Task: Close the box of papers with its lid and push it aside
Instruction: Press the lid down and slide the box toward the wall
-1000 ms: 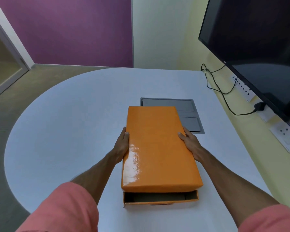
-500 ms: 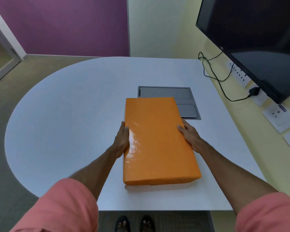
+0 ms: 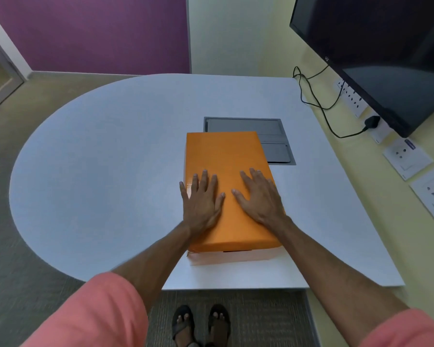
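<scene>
An orange lid (image 3: 226, 156) sits on top of the box, covering it; only a thin pale strip of the box (image 3: 231, 257) shows under its near edge. The papers inside are hidden. My left hand (image 3: 202, 201) lies flat on the lid's near left part, fingers spread, thumb over the left edge. My right hand (image 3: 259, 197) lies flat on the near right part, fingers spread. Neither hand grips anything.
The box rests on a white table (image 3: 110, 159) with a rounded left end. A grey hatch panel (image 3: 273, 139) is set into the table just behind the box. A black monitor (image 3: 386, 58), cables (image 3: 318, 103) and wall sockets are at the right.
The lid has come down fully over the box. Both hands have left the lid's sides and now lie flat on its top.
</scene>
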`<control>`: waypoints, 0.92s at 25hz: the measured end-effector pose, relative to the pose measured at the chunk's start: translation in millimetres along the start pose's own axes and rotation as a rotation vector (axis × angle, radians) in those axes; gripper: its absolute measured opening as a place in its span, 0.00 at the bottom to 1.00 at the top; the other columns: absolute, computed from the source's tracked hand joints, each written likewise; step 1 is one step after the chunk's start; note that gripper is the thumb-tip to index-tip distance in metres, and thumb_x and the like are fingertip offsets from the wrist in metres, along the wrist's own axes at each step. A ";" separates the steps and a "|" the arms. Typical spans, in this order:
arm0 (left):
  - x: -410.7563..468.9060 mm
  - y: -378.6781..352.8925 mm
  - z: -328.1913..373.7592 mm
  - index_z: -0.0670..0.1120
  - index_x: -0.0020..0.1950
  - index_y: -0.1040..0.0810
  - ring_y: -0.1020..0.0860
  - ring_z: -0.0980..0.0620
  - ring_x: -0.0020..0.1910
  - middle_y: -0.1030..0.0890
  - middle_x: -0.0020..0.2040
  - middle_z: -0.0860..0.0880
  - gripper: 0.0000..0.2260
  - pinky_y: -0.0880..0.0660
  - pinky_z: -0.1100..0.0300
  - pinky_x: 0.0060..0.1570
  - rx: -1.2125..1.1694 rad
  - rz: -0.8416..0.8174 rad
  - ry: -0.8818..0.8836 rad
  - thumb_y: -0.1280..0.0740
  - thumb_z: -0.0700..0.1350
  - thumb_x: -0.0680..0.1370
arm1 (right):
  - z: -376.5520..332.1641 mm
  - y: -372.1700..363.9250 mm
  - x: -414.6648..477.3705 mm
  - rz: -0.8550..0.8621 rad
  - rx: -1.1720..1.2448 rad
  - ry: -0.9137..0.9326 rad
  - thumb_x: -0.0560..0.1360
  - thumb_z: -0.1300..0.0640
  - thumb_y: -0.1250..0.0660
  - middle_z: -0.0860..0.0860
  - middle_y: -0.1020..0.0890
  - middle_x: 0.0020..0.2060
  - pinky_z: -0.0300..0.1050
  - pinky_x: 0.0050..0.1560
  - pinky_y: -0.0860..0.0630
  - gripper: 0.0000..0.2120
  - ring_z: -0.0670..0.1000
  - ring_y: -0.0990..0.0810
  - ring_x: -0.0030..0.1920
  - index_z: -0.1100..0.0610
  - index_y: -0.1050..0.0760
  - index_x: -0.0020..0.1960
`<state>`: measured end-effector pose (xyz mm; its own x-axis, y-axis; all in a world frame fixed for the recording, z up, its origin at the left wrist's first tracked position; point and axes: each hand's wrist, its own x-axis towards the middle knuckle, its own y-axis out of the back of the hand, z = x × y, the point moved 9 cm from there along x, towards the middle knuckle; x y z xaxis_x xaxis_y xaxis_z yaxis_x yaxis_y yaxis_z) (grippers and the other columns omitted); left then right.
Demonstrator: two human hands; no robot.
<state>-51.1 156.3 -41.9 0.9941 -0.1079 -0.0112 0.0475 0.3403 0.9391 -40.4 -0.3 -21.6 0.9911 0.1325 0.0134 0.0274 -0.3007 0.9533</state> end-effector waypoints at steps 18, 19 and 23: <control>-10.1 -23.2 -3.9 0.52 0.79 0.50 0.53 0.44 0.79 0.50 0.80 0.47 0.28 0.64 0.40 0.72 0.129 0.041 -0.007 0.55 0.60 0.81 | -6.8 -41.1 -19.8 0.036 -0.119 -0.013 0.76 0.35 0.56 0.54 0.41 0.77 0.58 0.77 0.49 0.33 0.55 0.45 0.78 0.47 0.45 0.77; -10.6 -24.0 -4.2 0.52 0.79 0.50 0.54 0.44 0.79 0.50 0.80 0.48 0.28 0.64 0.40 0.72 0.129 0.039 -0.005 0.55 0.60 0.81 | -7.1 -40.7 -20.6 0.039 -0.125 -0.012 0.76 0.35 0.56 0.54 0.41 0.77 0.58 0.77 0.49 0.32 0.55 0.45 0.78 0.46 0.45 0.77; -6.4 -19.7 -1.5 0.52 0.77 0.44 0.48 0.43 0.78 0.45 0.79 0.45 0.27 0.61 0.36 0.72 0.144 0.028 -0.023 0.55 0.60 0.80 | -7.5 -31.2 -16.3 0.080 -0.104 -0.027 0.75 0.35 0.51 0.55 0.35 0.75 0.57 0.75 0.44 0.31 0.55 0.39 0.75 0.47 0.38 0.74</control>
<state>-58.3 151.7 -60.8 0.9923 -0.1218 0.0221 0.0035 0.2062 0.9785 -58.3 14.0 -49.3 0.9928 0.0859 0.0839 -0.0644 -0.2093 0.9757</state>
